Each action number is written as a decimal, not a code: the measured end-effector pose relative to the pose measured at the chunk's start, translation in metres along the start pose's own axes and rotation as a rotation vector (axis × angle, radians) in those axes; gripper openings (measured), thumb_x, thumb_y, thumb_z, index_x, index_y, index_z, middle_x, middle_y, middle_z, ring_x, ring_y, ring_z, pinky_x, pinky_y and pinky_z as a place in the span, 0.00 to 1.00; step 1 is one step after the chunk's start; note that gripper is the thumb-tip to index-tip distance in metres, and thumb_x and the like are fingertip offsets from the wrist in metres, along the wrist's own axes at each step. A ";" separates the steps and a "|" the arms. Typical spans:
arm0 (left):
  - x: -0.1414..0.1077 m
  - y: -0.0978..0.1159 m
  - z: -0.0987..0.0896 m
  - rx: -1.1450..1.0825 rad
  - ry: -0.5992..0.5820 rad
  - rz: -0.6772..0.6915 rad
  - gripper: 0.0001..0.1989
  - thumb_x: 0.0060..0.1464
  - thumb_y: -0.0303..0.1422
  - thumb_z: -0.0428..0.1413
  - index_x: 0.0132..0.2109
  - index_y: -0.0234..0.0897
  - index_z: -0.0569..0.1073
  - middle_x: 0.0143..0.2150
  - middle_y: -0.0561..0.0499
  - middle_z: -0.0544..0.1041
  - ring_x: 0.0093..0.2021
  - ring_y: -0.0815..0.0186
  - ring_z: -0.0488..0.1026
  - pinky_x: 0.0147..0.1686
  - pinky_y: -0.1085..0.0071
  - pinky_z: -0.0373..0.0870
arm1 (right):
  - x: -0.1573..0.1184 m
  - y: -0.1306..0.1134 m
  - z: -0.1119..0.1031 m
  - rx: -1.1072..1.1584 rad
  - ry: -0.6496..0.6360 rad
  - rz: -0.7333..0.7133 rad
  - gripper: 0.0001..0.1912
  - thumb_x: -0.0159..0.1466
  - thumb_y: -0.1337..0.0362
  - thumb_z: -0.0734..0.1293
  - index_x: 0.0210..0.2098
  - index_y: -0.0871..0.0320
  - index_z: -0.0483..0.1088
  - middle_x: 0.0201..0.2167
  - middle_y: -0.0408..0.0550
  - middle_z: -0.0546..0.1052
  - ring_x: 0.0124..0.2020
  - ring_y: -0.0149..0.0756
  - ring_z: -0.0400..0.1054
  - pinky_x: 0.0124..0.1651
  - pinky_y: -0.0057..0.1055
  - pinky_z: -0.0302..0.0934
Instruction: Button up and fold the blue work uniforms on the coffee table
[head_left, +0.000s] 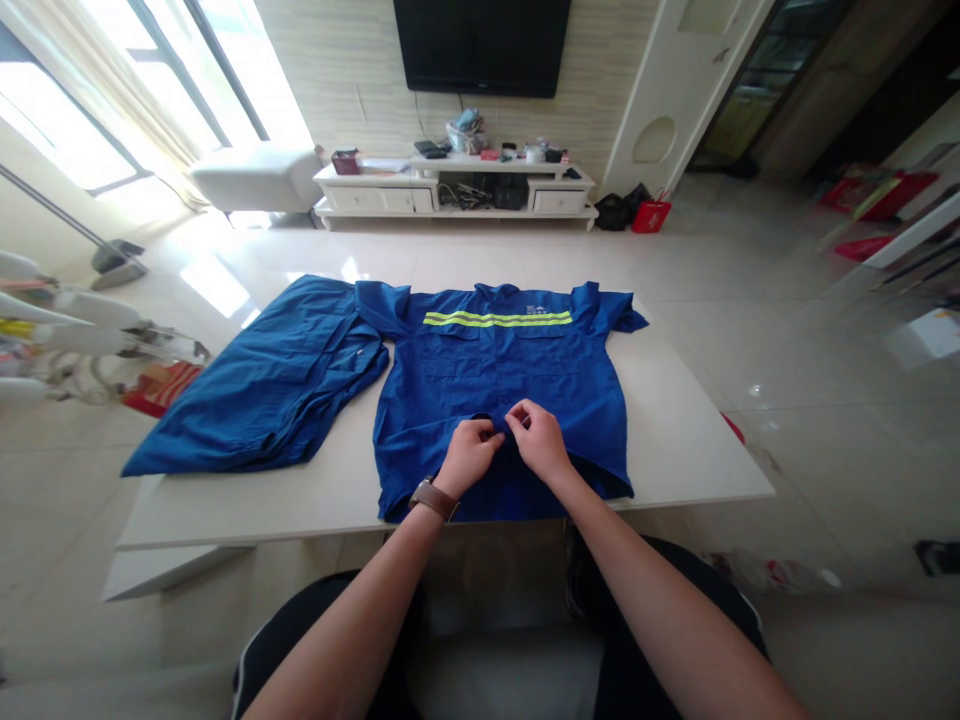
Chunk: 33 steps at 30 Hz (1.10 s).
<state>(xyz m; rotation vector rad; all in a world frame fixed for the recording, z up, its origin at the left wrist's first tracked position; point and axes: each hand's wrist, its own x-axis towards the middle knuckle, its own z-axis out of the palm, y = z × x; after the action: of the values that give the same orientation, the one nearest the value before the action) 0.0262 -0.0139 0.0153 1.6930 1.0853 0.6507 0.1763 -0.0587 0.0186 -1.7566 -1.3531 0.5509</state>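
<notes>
Head: shirt (510, 362) on table (679, 430), tiled floor (817, 390)

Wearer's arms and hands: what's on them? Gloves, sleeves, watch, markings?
No gloves on the left hand or right hand. Left forearm and right forearm are bare as far as they show, no sleeves in view. Left wrist: watch with a brown band. Right wrist: nothing worn. No cables or clear markings.
</notes>
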 end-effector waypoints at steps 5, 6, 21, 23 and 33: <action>-0.001 0.000 0.001 -0.064 0.039 -0.027 0.16 0.49 0.37 0.58 0.22 0.38 0.60 0.20 0.57 0.59 0.24 0.72 0.54 0.26 0.71 0.48 | 0.000 -0.004 -0.001 -0.006 0.002 -0.037 0.05 0.65 0.65 0.64 0.32 0.54 0.71 0.32 0.43 0.77 0.33 0.35 0.70 0.41 0.30 0.61; 0.000 0.001 0.001 -0.082 0.049 -0.039 0.16 0.49 0.36 0.58 0.22 0.38 0.60 0.20 0.57 0.59 0.24 0.72 0.54 0.26 0.71 0.48 | 0.000 -0.005 -0.001 0.000 0.002 -0.051 0.06 0.65 0.65 0.64 0.32 0.54 0.71 0.32 0.43 0.77 0.34 0.35 0.70 0.41 0.30 0.62; 0.002 0.002 -0.005 -0.154 0.092 -0.087 0.14 0.48 0.35 0.59 0.21 0.37 0.64 0.19 0.56 0.63 0.23 0.71 0.58 0.26 0.72 0.51 | -0.004 -0.009 0.002 0.036 -0.003 -0.167 0.08 0.64 0.69 0.65 0.35 0.55 0.77 0.36 0.46 0.80 0.40 0.37 0.73 0.47 0.32 0.64; 0.002 0.004 -0.005 -0.133 0.092 -0.082 0.14 0.48 0.35 0.59 0.21 0.37 0.64 0.19 0.56 0.63 0.23 0.71 0.58 0.26 0.72 0.51 | -0.004 -0.008 0.003 0.031 -0.001 -0.161 0.08 0.65 0.69 0.65 0.36 0.55 0.77 0.37 0.46 0.80 0.41 0.38 0.74 0.48 0.32 0.64; -0.001 0.011 -0.005 -0.076 0.088 -0.023 0.15 0.48 0.34 0.57 0.20 0.38 0.61 0.18 0.56 0.59 0.23 0.71 0.54 0.26 0.71 0.48 | -0.004 -0.008 0.000 -0.049 -0.002 -0.106 0.06 0.66 0.67 0.67 0.36 0.54 0.77 0.37 0.46 0.81 0.41 0.39 0.74 0.48 0.33 0.64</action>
<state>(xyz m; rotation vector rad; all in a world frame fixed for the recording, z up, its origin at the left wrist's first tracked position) 0.0253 -0.0138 0.0274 1.5972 1.1259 0.7489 0.1706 -0.0621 0.0248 -1.7129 -1.4631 0.4652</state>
